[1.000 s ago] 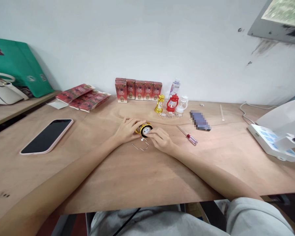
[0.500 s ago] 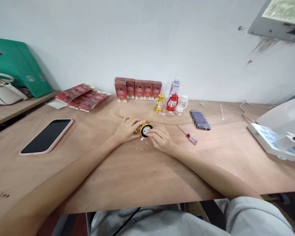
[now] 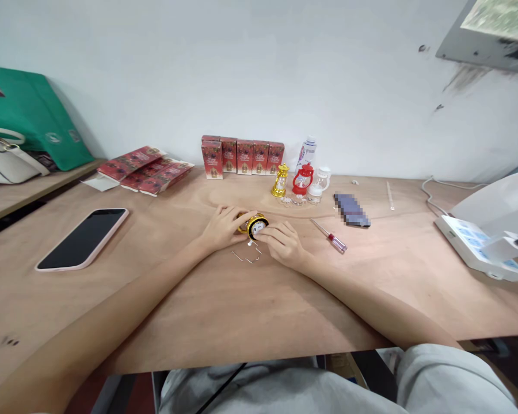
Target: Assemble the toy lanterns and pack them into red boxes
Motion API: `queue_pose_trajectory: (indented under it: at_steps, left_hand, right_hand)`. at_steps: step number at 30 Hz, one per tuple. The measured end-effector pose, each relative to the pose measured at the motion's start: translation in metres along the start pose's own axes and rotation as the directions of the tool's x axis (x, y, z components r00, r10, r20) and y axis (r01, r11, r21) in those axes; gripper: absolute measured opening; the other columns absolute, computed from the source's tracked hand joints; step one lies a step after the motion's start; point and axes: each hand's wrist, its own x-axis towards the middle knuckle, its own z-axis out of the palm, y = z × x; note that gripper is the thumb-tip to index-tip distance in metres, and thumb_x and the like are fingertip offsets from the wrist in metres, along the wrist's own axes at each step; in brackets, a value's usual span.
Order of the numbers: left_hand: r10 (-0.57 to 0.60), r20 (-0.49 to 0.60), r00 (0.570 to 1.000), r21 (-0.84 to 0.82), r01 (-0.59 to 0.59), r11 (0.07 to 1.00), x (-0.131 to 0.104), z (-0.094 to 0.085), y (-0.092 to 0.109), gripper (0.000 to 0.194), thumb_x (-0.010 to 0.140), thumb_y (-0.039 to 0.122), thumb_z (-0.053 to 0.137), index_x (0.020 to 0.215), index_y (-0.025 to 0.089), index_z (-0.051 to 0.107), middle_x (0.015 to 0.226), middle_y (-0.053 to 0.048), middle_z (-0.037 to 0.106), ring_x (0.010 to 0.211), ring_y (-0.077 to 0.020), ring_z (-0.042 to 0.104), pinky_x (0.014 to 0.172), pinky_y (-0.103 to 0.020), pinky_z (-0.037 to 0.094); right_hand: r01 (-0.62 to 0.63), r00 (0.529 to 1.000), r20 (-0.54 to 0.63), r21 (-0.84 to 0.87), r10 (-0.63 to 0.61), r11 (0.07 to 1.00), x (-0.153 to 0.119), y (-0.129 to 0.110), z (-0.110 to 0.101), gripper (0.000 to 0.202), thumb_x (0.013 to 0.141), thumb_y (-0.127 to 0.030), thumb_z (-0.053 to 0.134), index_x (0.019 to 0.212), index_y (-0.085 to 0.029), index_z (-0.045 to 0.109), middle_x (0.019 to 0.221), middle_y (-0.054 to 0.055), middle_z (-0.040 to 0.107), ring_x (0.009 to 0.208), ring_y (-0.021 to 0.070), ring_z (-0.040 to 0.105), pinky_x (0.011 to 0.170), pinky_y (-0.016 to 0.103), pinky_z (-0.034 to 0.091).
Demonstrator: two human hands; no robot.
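Observation:
A gold toy lantern (image 3: 252,223) lies on its side at the middle of the table, its black-rimmed round base turned toward me. My left hand (image 3: 223,227) is closed around its body from the left. A white part shows inside the base. My right hand (image 3: 285,245) has its fingers drawn together at that base; whether they pinch a small part there is hidden. Just below the lantern lie several thin bent metal wires (image 3: 250,261) and a tiny white piece (image 3: 250,243).
Gold (image 3: 280,183), red (image 3: 303,180) and white lanterns (image 3: 319,183) stand behind, near red boxes (image 3: 244,157) and a bottle (image 3: 307,152). A screwdriver (image 3: 334,240) and a blurred dark phone (image 3: 351,210) lie right; another phone (image 3: 84,238) lies left. A power strip (image 3: 475,244) is far right.
Both hands stay at the lantern with almost no movement. The fingers of my right hand have shifted very slightly at its base.

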Motion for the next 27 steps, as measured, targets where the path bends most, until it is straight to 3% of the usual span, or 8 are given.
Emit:
queue_pose_trajectory:
  at_steps: [8,17,27]
  left_hand:
    - [-0.007,0.013,1.0,0.002,0.007,1.0,0.001,-0.001,0.001,0.049,0.084,0.038,0.056,0.13,0.022,0.05,0.116,-0.012,0.063,0.101,-0.0247,0.058,0.085,-0.038,0.034]
    - [0.049,-0.035,0.998,0.026,-0.048,0.998,0.0,0.0,0.001,0.051,0.086,0.046,0.055,0.129,0.021,0.049,0.115,-0.012,0.063,0.102,-0.0234,0.058,0.083,-0.036,0.033]
    - [0.045,-0.046,0.998,0.023,-0.044,0.999,0.0,0.001,0.0,0.048,0.086,0.039,0.056,0.129,0.02,0.05,0.115,-0.011,0.064,0.099,-0.0223,0.059,0.081,-0.035,0.033]
  right_hand:
    - [0.027,0.999,0.025,0.005,-0.027,1.0,-0.004,0.003,0.002,0.028,0.091,-0.011,0.043,0.094,-0.022,0.068,0.09,0.004,0.073,0.086,0.015,0.063,0.07,0.031,0.045]
    - [0.174,0.982,-0.072,-0.015,-0.174,0.985,-0.005,0.003,0.009,0.016,0.088,-0.011,0.054,0.091,-0.019,0.067,0.085,0.004,0.072,0.087,0.0135,0.063,0.078,0.027,0.052]
    - [0.109,0.994,-0.003,-0.014,-0.11,0.994,-0.004,0.003,0.007,0.023,0.092,-0.013,0.047,0.086,-0.022,0.067,0.088,0.004,0.072,0.086,0.0139,0.065,0.077,0.029,0.055]
